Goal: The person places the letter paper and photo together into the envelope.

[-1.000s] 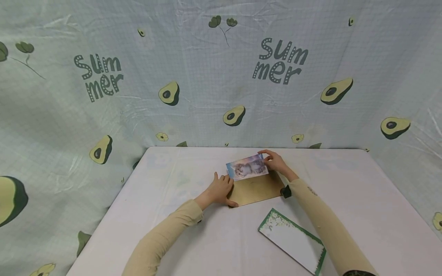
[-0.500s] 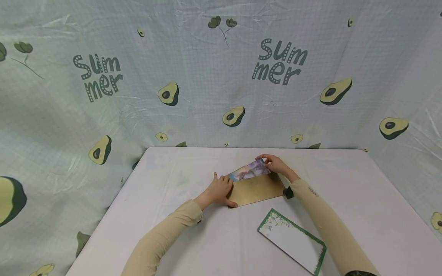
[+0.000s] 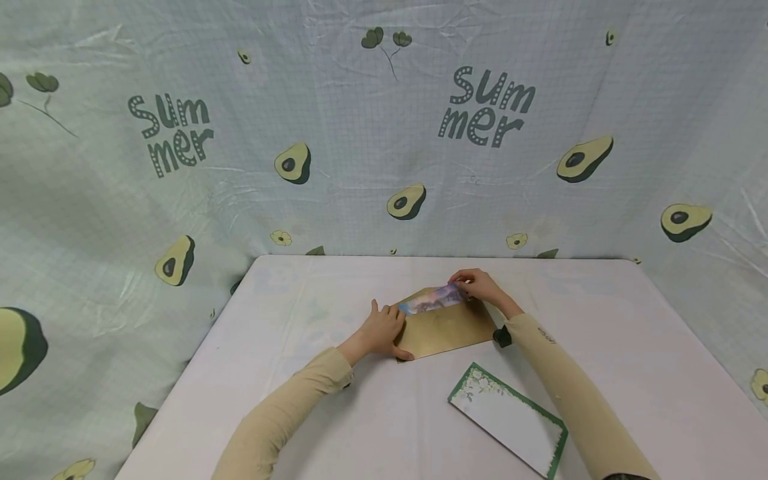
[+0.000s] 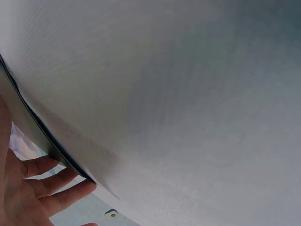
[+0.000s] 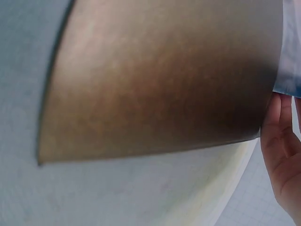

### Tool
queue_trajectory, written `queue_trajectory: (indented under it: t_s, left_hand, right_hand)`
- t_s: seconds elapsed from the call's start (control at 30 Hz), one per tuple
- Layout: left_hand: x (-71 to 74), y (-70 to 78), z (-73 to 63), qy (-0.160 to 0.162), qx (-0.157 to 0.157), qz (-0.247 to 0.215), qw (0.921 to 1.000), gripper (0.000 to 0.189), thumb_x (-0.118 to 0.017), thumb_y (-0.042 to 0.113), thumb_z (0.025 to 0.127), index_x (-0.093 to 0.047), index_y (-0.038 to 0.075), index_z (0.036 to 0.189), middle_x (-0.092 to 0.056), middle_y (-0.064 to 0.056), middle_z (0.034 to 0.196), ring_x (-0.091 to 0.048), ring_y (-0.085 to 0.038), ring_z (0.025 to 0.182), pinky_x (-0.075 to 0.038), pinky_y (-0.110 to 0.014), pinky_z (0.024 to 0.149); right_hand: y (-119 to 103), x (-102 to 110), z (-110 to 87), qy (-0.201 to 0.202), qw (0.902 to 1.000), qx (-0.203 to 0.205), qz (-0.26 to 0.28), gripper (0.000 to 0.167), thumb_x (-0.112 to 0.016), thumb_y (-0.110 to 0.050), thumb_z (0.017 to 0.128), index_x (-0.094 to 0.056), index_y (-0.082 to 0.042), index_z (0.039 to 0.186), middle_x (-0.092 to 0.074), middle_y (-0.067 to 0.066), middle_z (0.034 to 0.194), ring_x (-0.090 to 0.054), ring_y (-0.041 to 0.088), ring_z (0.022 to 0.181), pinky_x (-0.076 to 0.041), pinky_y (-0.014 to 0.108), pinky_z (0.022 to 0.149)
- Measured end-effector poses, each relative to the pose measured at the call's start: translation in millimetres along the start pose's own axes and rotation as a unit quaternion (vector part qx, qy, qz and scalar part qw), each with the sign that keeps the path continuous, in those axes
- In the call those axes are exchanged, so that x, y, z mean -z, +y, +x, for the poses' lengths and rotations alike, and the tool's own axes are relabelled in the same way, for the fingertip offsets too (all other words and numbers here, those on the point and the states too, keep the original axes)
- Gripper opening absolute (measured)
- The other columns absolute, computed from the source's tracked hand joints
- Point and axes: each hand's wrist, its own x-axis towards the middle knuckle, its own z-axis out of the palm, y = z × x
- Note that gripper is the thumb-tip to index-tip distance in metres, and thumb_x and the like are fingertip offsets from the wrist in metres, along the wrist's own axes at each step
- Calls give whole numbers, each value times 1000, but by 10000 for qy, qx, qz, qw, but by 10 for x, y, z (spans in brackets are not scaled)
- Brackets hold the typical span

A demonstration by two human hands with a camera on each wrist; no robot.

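Note:
A gold-brown envelope [image 3: 447, 332] lies tilted on the table, its upper side open. A picture postcard [image 3: 433, 299] in blue and purple is partly inside it, with only a strip showing above the front panel. My right hand [image 3: 481, 287] pinches the postcard at its upper right corner; in the right wrist view the fingers [image 5: 277, 136] meet the postcard's blue corner [image 5: 288, 87]. Across the envelope's left edge rests my left hand [image 3: 381, 331], fingers spread and thumb at the lower left corner. In the left wrist view its fingertips [image 4: 89, 186] touch the envelope's dark edge.
A white notepad-like rectangle [image 3: 510, 420] with a green floral border lies nearer the front, beside my right sleeve [image 3: 570, 387]. The white table [image 3: 336, 427] ends at an avocado-print curtain [image 3: 360, 120] behind and at the sides.
The postcard has gone further down into the envelope, pushed by my right hand, so less of its picture shows. My left hand has stayed in place on the envelope.

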Motion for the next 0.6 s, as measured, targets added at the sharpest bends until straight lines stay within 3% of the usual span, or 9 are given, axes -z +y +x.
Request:
queue_trajectory:
  t_s: [0.23, 0.43, 0.6]
  left_hand:
    - [17, 5, -8, -9, 21, -70, 10000, 90, -43, 81, 65, -46, 7, 115, -52, -11, 117, -53, -27, 105, -36, -56, 92]
    - [10, 8, -5, 49, -16, -15, 10000, 89, -43, 81, 65, -46, 6, 112, -53, -11, 113, -54, -26, 103, -37, -55, 91]
    - [2, 14, -3, 98, 8, 13, 10000, 87, -43, 81, 65, -46, 6, 109, -54, -10, 109, -55, -26, 100, -37, -55, 91]
  right_hand:
    - [42, 0, -14, -97, 9997, 173, -173, 21, -47, -4, 90, -65, -6, 101, -61, 18, 102, -42, 12, 55, -37, 25, 51]
    - [30, -19, -20, -65, 9993, 231, -303, 21, -47, -1, 88, -66, -5, 97, -62, 19, 103, -45, 16, 67, -36, 26, 55]
    - [22, -33, -14, -154, 9994, 64, -291, 23, -46, 1, 86, -66, -5, 96, -62, 17, 99, -40, 15, 59, -33, 25, 52]
